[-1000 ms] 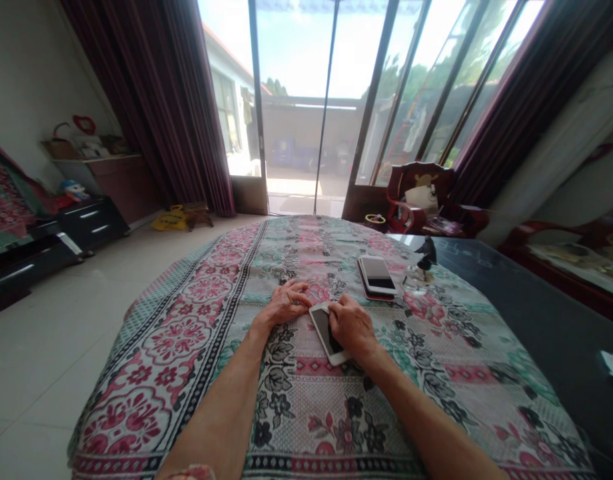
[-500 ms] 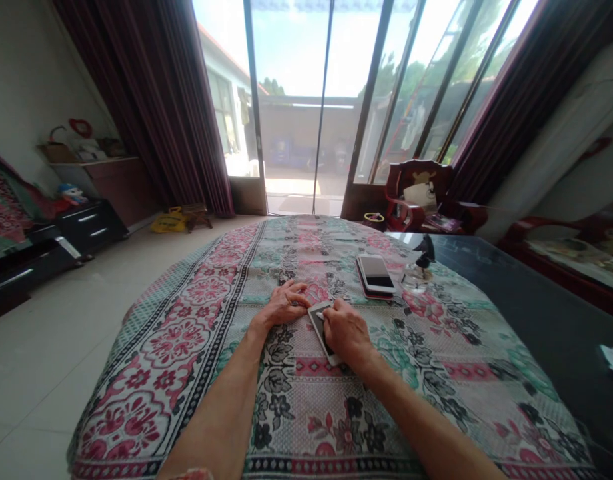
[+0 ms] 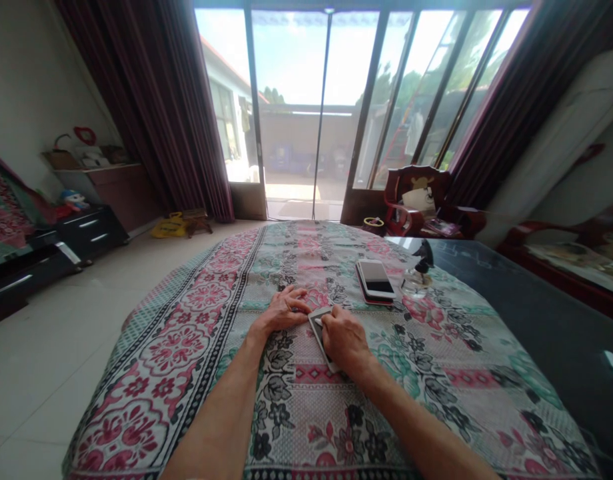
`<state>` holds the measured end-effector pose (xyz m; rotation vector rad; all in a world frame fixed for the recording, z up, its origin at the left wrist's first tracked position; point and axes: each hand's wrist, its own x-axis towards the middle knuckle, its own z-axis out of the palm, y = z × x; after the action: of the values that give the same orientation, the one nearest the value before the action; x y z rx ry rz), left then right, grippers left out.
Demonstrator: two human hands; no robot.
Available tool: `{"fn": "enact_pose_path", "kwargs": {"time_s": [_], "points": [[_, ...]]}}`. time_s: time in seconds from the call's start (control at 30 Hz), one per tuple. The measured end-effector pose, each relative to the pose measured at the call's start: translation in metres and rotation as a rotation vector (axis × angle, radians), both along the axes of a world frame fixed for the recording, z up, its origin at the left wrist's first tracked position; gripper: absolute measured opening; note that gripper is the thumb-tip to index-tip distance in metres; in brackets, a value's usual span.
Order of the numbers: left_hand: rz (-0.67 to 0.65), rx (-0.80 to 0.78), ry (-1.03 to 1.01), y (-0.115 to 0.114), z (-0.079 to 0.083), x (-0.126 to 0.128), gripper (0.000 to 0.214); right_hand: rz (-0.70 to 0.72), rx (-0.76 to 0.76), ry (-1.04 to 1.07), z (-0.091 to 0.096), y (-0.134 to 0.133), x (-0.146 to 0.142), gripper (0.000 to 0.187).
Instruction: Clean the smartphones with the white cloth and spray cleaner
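A white-framed smartphone (image 3: 315, 329) with a dark screen lies face up on the patterned cloth, slightly turned. My right hand (image 3: 345, 337) is closed over its screen, covering much of it. Between the fingertips pokes a small white piece (image 3: 319, 321), too hidden to tell its kind. My left hand (image 3: 285, 311) rests low on the cloth with fingers stretched out, their tips at the phone's upper left edge. Farther back to the right, another white phone (image 3: 377, 279) sits on top of a dark flat thing with a reddish edge.
A clear spray bottle (image 3: 417, 280) with a black head stands right of the stacked phone. The flowered tablecloth (image 3: 186, 347) covers the round-edged table. A dark tabletop (image 3: 516, 300) adjoins on the right. A wooden chair (image 3: 411, 200) stands beyond, near the glass doors.
My right hand has shifted slightly over the phone's screen, still closed. My left hand keeps its place at the phone's edge. The whole view has tilted up a little.
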<state>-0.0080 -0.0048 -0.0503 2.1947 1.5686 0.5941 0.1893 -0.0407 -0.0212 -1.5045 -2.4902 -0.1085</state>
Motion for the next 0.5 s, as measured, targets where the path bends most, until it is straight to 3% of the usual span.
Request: {"fn": "enact_pose_path", "kwargs": {"time_s": [0.13, 0.33, 0.5], "points": [[0.009, 0.014, -0.001, 0.0, -0.001, 0.001, 0.021, 0.077, -0.023, 0.01, 0.001, -0.009, -0.008, 0.021], [0.01, 0.003, 0.012, 0.002, -0.002, 0.0, 0.021, -0.033, -0.05, 0.003, 0.009, 0.007, 0.013, 0.024], [0.002, 0.018, 0.0, 0.002, -0.003, 0.0, 0.02, 0.079, -0.056, 0.006, 0.007, -0.008, 0.02, 0.02]]}}
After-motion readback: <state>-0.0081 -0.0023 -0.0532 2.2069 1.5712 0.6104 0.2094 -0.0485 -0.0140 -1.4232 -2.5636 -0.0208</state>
